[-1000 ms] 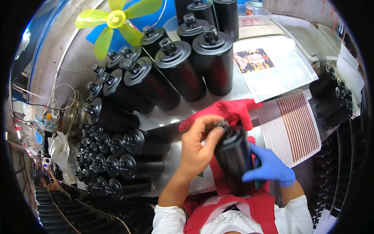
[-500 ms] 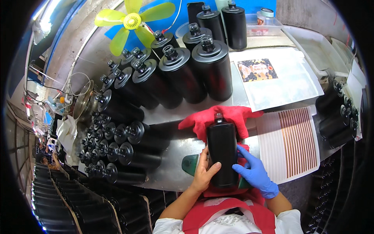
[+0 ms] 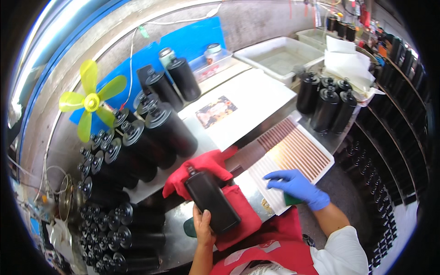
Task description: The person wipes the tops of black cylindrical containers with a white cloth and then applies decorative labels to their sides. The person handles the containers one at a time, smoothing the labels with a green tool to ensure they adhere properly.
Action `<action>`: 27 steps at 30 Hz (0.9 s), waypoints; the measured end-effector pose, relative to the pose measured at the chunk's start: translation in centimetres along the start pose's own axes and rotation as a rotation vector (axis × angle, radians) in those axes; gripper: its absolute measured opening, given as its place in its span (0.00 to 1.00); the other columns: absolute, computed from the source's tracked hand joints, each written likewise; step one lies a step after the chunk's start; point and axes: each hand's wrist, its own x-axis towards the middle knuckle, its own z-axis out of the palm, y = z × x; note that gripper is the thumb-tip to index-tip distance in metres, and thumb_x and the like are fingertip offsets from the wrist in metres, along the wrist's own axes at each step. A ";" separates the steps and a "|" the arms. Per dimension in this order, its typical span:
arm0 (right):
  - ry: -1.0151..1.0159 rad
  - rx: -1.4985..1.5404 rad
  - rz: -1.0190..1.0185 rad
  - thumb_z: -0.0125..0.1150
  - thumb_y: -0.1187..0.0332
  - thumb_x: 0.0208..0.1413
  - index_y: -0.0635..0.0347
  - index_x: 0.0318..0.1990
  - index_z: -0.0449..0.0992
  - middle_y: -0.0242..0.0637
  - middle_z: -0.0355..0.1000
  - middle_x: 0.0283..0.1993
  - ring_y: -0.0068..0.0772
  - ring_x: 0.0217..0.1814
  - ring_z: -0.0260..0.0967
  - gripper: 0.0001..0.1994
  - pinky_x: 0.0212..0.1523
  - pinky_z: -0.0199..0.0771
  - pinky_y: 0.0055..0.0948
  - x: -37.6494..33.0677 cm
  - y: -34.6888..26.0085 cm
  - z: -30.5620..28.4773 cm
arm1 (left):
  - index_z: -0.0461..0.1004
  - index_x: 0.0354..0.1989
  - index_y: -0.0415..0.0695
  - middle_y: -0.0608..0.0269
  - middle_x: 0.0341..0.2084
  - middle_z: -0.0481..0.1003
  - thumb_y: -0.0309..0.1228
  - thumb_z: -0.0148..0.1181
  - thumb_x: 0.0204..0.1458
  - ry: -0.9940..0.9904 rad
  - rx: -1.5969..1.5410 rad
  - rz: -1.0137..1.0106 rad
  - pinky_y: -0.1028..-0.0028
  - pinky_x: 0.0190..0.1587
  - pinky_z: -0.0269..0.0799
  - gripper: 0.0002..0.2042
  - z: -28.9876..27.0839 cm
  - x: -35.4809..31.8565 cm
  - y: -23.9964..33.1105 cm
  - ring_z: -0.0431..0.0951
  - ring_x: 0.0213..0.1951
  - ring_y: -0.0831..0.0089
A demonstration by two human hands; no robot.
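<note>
A black bottle with a clear neck lies tilted on a red cloth, its neck pointing away and to the left. My bare left hand grips its lower left side, thumb on top. In a blue glove, my right hand is apart from the bottle, fingers stretched out and empty, above the near edge of a white sheet. Rows of brown-gold strips line that sheet. Part of a green object shows under my right hand, and another green piece is beside my left.
Many black bottles stand along the left and back of the metal table. More bottles are at the right. A yellow-green fan is at the back left. White paper with a printed card lies behind the cloth, near a white tub.
My right hand has left the bottle and moved right to the striped sheet. My left hand still holds the bottle, now tilted left in view. The whole view has swung rightward.
</note>
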 end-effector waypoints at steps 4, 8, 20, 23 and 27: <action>0.277 0.059 0.008 0.62 0.68 0.52 0.67 0.42 0.78 0.32 0.77 0.33 0.18 0.34 0.71 0.13 0.40 0.70 0.20 -2.1 -0.3 -7.6 | 0.52 0.63 0.38 0.57 0.54 0.64 0.30 0.53 0.55 -0.018 0.009 0.005 0.69 0.59 0.60 0.28 -0.4 0.1 -0.2 0.66 0.54 0.68; 0.681 -0.310 -0.248 0.63 0.67 0.52 0.63 0.41 0.79 0.37 0.77 0.31 0.22 0.33 0.72 0.11 0.39 0.71 0.22 -0.1 -3.4 -14.0 | 0.52 0.62 0.37 0.56 0.53 0.65 0.33 0.54 0.54 -0.011 0.030 0.085 0.68 0.57 0.63 0.29 -0.5 0.1 -0.5 0.68 0.53 0.66; 0.764 -1.325 0.027 0.58 0.55 0.45 0.57 0.30 0.78 0.45 0.74 0.30 0.47 0.35 0.73 0.15 0.37 0.72 0.43 8.6 -4.1 -27.0 | 0.53 0.63 0.37 0.52 0.52 0.67 0.42 0.54 0.55 0.019 0.142 0.098 0.66 0.52 0.69 0.32 -2.0 -0.4 -1.4 0.71 0.50 0.62; 0.773 -1.353 -0.020 0.58 0.56 0.43 0.60 0.26 0.78 0.46 0.74 0.28 0.47 0.33 0.74 0.15 0.37 0.73 0.43 8.8 -3.2 -27.8 | 0.53 0.63 0.37 0.53 0.52 0.68 0.42 0.55 0.55 0.102 0.135 0.040 0.65 0.52 0.70 0.32 -1.5 -0.8 -1.2 0.72 0.50 0.61; 0.678 -1.406 -0.037 0.59 0.56 0.44 0.59 0.28 0.78 0.46 0.74 0.28 0.48 0.33 0.72 0.14 0.37 0.72 0.43 9.2 -4.1 -28.3 | 0.52 0.63 0.37 0.53 0.52 0.67 0.42 0.57 0.53 0.112 0.189 -0.008 0.67 0.54 0.67 0.34 -1.7 -1.0 -0.8 0.70 0.51 0.63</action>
